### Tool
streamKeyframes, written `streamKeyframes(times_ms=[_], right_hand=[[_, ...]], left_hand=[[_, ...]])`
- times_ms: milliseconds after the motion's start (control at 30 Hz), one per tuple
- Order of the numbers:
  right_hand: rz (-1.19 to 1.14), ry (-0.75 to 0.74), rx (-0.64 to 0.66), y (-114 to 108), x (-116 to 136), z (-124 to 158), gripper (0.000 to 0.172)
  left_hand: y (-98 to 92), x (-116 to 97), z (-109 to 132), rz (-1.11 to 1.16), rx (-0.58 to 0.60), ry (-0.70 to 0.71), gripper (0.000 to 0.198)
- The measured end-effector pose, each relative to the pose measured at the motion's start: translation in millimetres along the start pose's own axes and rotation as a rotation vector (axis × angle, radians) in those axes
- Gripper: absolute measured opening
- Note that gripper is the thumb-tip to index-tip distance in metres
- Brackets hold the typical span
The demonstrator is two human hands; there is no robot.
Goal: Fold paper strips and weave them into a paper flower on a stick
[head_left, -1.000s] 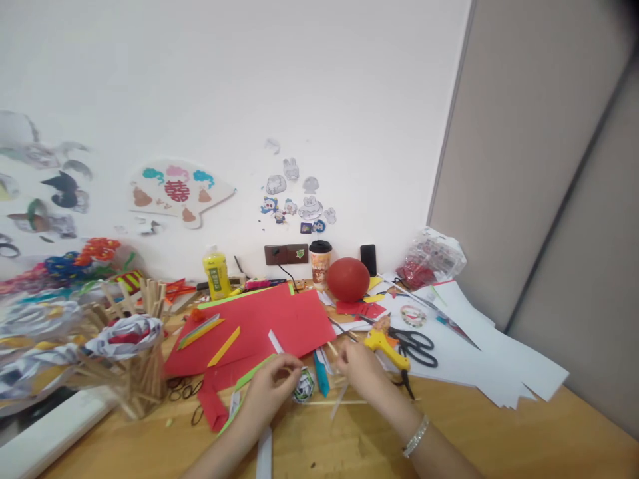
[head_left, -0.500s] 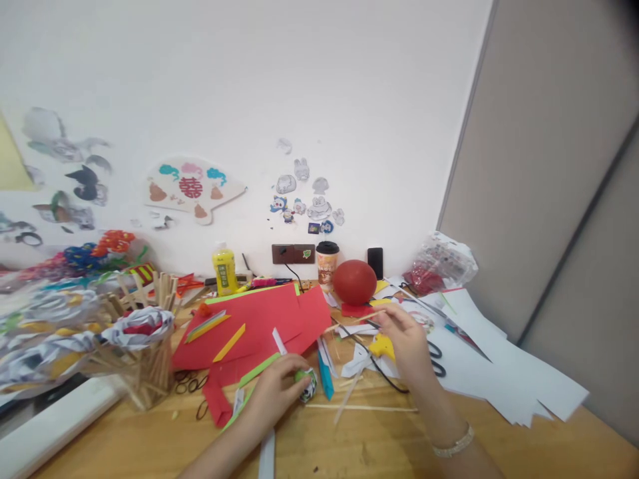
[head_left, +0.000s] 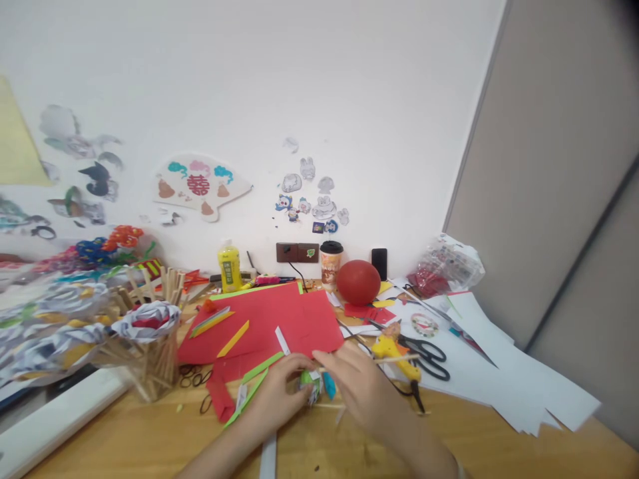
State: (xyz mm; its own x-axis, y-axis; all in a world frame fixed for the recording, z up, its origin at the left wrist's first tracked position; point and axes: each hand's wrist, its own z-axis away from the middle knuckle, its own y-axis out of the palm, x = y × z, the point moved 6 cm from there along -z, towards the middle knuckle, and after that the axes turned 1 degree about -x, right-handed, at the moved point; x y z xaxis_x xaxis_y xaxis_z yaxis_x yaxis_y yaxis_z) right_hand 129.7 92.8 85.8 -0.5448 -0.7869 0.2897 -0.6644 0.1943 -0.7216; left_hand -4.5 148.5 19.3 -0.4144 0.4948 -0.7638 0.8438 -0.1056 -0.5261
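Note:
My left hand [head_left: 284, 396] is curled around a small rolled paper flower [head_left: 312, 382] in green and white, just above the table's front part. My right hand [head_left: 359, 392] is closed on a thin wooden stick [head_left: 397, 359], whose long end pokes out to the right past the knuckles. The fingertips of both hands come close together over the paper flower, partly covering it. Beside them lies a blue paper strip [head_left: 329, 386], half covered by my right hand. A yellow glue gun [head_left: 387, 347] and black-handled scissors [head_left: 429, 356] rest to the right of my hands.
Red paper sheets [head_left: 299, 316] spread behind my hands. To the left, a clear container of sticks [head_left: 150, 366] stands near finished paper flowers [head_left: 147, 322]. Behind are a yellow bottle [head_left: 229, 267], paper cup [head_left: 330, 266] and red balloon [head_left: 358, 283]; white sheets [head_left: 529, 372] lie at right.
My right hand has moved left and down with the stick, from near the red balloon to the paper flower. My left hand stays around the flower. The view has shifted slightly.

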Motion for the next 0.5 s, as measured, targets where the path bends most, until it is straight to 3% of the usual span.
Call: streamKeyframes(times_ms=[100, 200, 367, 500], right_hand=[[0.086, 0.285, 0.059, 43.9, -40.9, 0.9, 0.019], [0.097, 0.28, 0.091, 69.3, -57.3, 4.5, 0.016], [0.059, 0.214, 0.11, 73.2, -49.4, 6.4, 0.005], [0.013, 0.247, 0.078, 73.7, -47.7, 5.1, 0.01]], left_hand=[[-0.2, 1.1, 0.1, -0.025, -0.006, -0.016, 0.024], [-0.5, 2.7, -0.1, -0.005, -0.027, -0.059, 0.02], [0.4, 1.3, -0.3, 0.074, -0.033, -0.104, 0.016], [-0.2, 0.5, -0.1, 0.062, -0.035, -0.086, 0.016]])
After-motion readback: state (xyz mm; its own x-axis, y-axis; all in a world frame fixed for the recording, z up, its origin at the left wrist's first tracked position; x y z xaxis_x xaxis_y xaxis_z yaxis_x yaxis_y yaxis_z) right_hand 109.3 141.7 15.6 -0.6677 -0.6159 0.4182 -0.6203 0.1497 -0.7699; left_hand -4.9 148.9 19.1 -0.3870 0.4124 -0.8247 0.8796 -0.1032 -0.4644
